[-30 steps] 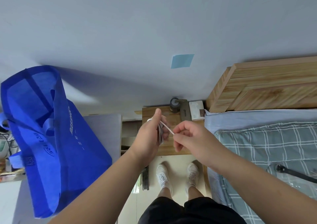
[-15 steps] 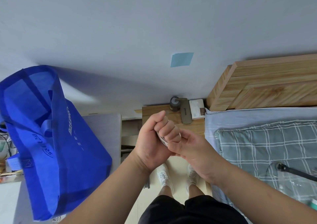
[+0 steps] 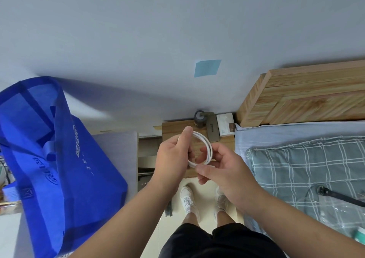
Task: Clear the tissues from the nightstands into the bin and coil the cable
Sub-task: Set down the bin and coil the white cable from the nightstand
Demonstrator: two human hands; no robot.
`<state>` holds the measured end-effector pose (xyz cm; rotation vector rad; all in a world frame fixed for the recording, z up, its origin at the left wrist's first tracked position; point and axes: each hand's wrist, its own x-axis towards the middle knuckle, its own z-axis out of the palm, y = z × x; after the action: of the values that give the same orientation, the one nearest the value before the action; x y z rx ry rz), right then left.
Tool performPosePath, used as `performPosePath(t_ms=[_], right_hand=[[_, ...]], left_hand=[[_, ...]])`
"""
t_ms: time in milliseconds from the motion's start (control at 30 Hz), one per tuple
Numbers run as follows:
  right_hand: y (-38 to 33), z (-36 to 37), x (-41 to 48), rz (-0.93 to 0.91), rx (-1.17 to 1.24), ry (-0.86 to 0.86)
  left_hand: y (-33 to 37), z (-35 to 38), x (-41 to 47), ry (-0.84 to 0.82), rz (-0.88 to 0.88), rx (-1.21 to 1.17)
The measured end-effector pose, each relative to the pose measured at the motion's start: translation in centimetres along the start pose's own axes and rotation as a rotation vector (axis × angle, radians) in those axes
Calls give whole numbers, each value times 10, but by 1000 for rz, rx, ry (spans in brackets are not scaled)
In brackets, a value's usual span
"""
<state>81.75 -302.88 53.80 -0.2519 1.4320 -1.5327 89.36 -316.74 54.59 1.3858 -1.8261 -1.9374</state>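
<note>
A white cable is wound into a small round coil of several loops, held in the air over the wooden nightstand. My left hand grips the coil's left side, thumb on top. My right hand pinches the coil's lower right, with the cable's end between thumb and fingers. A white tissue pack lies at the nightstand's back right corner. No loose tissues or bin are visible.
A big blue fabric bag hangs at the left over a grey surface. On the nightstand stand a dark round object and a flat olive case. The bed with a checked pillow and wooden headboard is at the right.
The hands were pressed together around the cable half a second ago. They have drawn apart, and the cable now shows as an open round coil between them.
</note>
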Motion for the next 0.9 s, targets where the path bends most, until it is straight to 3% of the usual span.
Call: performPosePath(t_ms=[133,233,367,533,900], right_hand=[[-7,-2,-2,60,143,-124],[-9,-2,1,82,173,-60],[-11,-1,6,146,183,31],[-9,-3,13,236,174,23],[-4,-7,11,280,344,-138]], left_hand=[[-7,0,3,-2,-219,-204],[-11,1,4,-64,-294,-305],[-14,3,-2,-157,-190,-256],[-11,-4,-6,-182,-11,-112],[-17,-10,-3,-349,-174,-275]])
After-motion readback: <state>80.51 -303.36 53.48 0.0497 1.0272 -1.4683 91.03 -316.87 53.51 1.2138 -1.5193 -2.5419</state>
